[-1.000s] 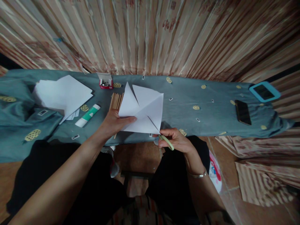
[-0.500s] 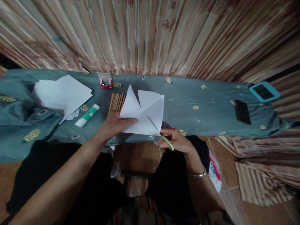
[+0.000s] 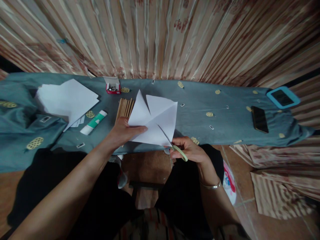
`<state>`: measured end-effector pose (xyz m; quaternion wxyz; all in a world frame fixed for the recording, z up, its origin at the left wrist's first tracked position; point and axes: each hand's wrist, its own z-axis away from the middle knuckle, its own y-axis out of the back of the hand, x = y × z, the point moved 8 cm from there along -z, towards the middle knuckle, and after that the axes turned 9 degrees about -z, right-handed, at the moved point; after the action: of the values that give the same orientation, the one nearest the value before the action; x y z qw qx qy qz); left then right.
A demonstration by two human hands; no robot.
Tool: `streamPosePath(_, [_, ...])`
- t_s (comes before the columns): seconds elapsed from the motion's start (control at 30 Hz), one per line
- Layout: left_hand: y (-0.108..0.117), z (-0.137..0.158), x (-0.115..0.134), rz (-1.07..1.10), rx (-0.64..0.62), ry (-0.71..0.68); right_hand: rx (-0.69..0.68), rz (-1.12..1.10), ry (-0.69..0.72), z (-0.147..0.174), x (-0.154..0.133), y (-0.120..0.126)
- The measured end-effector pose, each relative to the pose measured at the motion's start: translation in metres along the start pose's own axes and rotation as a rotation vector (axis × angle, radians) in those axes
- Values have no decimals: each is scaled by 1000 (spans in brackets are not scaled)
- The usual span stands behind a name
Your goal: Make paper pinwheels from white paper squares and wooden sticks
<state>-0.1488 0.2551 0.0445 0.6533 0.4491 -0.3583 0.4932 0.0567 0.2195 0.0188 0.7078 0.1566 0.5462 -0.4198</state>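
My left hand point(image 3: 127, 130) is closed on the left edge of a white sheet of paper point(image 3: 160, 115), with the thumb pressed flat on top. A slit runs into the paper from its upper edge, and a crease crosses toward the right corner. In my right hand point(image 3: 186, 149) is a pair of scissors point(image 3: 179, 153) with pale green handles, my fingers closed around them. One blade lies over the paper's lower right corner, pointing toward the middle; the other blade is hidden beneath. Wooden sticks point(image 3: 125, 108) lie partly under the paper, beside my left hand.
Left on the cloth-covered table point(image 3: 195, 106) are a stack of white paper point(image 3: 67, 100) and a green-and-white glue stick point(image 3: 93, 122). A small red box point(image 3: 113, 88) of metal pieces stands behind. At right lie a phone point(image 3: 259, 119) and a blue-framed device point(image 3: 283, 97). Pleated curtains point(image 3: 160, 40) hang behind.
The right part of the paper has swung slightly outward along the scissors. My right hand and the scissors have shifted very slightly right; my left hand stays in place.
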Motion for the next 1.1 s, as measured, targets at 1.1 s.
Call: streamPosePath(1.1, [3,1,7,10,24,-5,29,17,-67,1,9,5])
